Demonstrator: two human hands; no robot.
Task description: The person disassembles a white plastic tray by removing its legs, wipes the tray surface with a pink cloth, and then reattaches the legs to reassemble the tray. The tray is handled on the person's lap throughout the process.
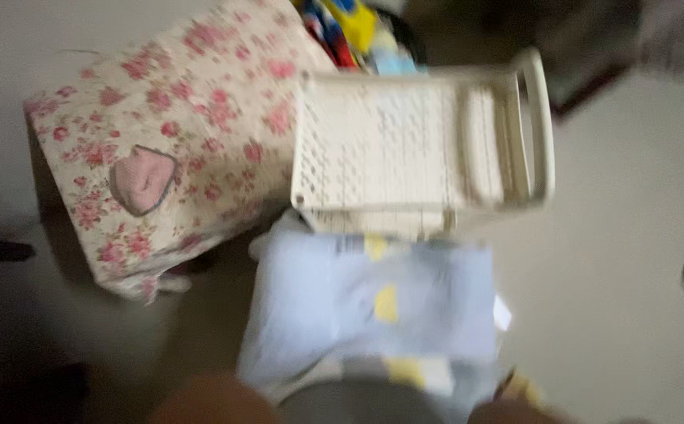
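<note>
Frame is pretty smeared, so bear with me. What I'm carrying is a folded stack of cloth (357,306), pale blue with a few yellow patches, sitting low in the middle of the view, right up against the front of a cream plastic basket (420,141) with a lattice wall and a handle bar on its right side. I can just make out skin-toned blurs along the bottom edge, left hand (208,400) and right hand (514,408), both tucked under the near end of the stack. Honestly I can't tell whether the fingers are curled around the fabric or just flat under it.

Handling-wise, my read is that this is light and floppy stuff. No stiffness at all, so it'll sag and slide apart if I hold one edge. Best bet is to support it from underneath at both sides, palms wide, thumbs pinning the top layer. Not fragile, not slick, just prone to unfolding.

To the left there's a box under a floral pink cover (161,141), and some bright toys (350,27) poke out behind the basket. The pale floor (632,275) is all around.
</note>
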